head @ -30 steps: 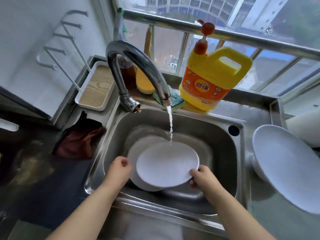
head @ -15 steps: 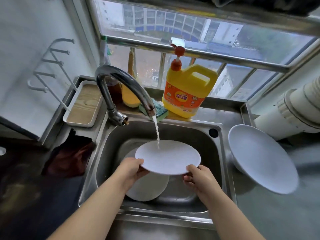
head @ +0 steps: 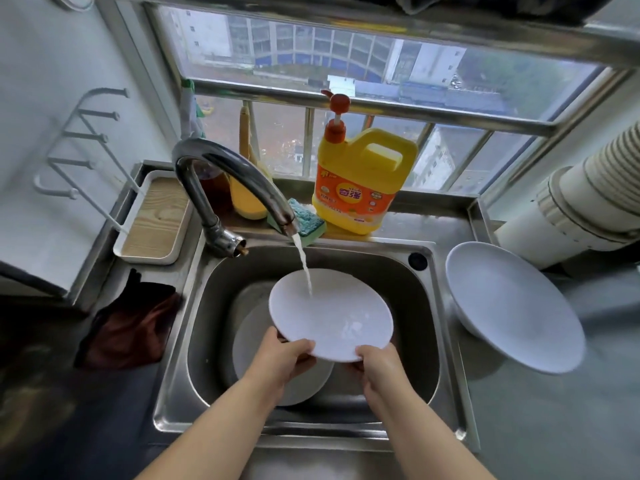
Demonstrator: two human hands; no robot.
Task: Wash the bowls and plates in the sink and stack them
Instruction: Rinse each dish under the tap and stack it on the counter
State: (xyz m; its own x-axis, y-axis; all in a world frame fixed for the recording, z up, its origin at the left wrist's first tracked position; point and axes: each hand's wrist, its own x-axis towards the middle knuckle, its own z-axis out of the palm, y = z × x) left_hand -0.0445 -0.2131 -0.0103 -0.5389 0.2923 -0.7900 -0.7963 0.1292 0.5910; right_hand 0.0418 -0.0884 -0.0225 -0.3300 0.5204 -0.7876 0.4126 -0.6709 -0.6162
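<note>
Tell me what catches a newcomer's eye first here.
Both hands, left hand and right hand, grip a white plate over the sink, tilted under the tap's running water. Behind, a yellow soap jug stands on the sill, and a stack of white dishes sits on the counter to the right.

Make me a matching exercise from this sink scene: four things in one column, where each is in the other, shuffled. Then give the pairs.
Things:
1. held plate
2. second plate
3. stacked dish
4. detergent jug

Places:
A. on the ledge by the window
B. on the counter right of the sink
C. under the tap's stream, gripped by left hand and right hand
D. lying in the sink basin

Pairs: 1-C, 2-D, 3-B, 4-A
</note>
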